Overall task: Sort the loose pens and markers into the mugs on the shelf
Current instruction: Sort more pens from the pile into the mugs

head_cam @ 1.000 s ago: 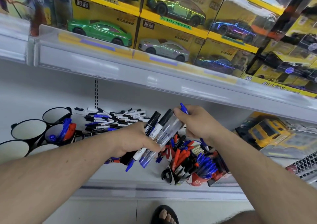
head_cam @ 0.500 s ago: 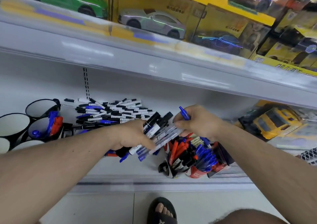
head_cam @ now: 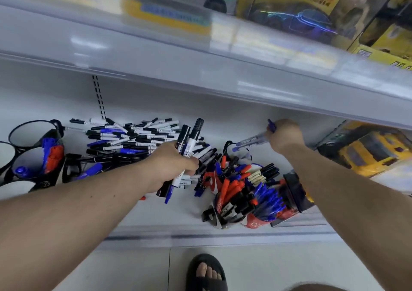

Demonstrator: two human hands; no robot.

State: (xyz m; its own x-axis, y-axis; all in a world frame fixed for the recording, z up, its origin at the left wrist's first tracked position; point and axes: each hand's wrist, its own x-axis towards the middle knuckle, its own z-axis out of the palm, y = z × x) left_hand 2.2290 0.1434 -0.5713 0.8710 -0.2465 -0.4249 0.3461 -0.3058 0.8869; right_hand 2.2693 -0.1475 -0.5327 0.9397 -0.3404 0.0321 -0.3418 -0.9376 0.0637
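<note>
Left hand (head_cam: 171, 166), centre of frame, gripping a bunch of markers (head_cam: 187, 148): two black caps standing clear on top, a blue tip poking out below, further count hidden in the fist. Right hand (head_cam: 284, 135), right of centre, pinching two clear blue pens (head_cam: 249, 142), apart from the left. Behind the left hand, a loose pile of pens (head_cam: 133, 138) on the shelf (head_cam: 160, 215), too many to count. Four black mugs (head_cam: 33, 134) at far left, one holding blue and red markers. Lower centre, three packed mugs (head_cam: 256, 221) of red, black and blue pens. One sandalled foot (head_cam: 206, 273) at bottom edge.
</note>
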